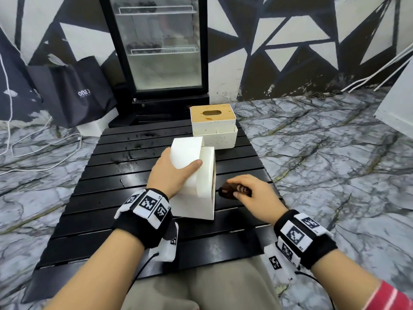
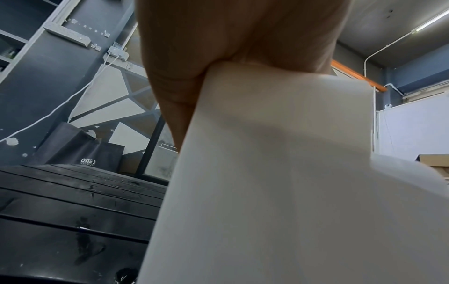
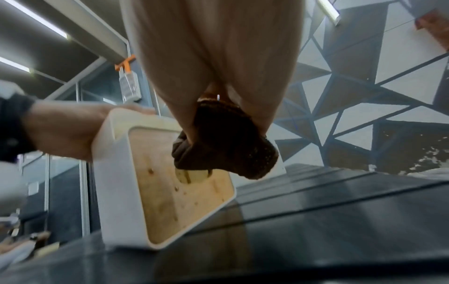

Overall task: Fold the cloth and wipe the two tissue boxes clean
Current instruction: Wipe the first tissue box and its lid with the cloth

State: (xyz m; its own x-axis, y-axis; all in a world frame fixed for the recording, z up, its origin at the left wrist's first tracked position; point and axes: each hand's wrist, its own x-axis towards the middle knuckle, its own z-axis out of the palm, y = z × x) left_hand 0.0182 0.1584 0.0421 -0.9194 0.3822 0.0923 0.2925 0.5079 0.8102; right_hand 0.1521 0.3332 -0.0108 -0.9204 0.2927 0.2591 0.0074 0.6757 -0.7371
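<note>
A white tissue box [image 1: 196,186] stands tipped on its side on the black slatted table [image 1: 111,193], its stained wooden lid [image 3: 179,196] facing right. My left hand [image 1: 176,171] grips the box's raised front compartment from above, thumb across its white face [image 2: 279,173]. My right hand [image 1: 248,193] grips a bunched dark brown cloth [image 1: 232,190] just right of the lid. In the right wrist view the cloth [image 3: 226,146] is up against the lid near its oval slot. A second white box with a wooden lid [image 1: 212,126] sits upright at the table's far edge.
A glass-door fridge [image 1: 156,52] stands behind the table, with a black paper bag [image 1: 73,92] to its left and white cables [image 1: 44,148] on the marble floor. A white panel [image 1: 397,104] leans at the right. My knees are at the table's near edge.
</note>
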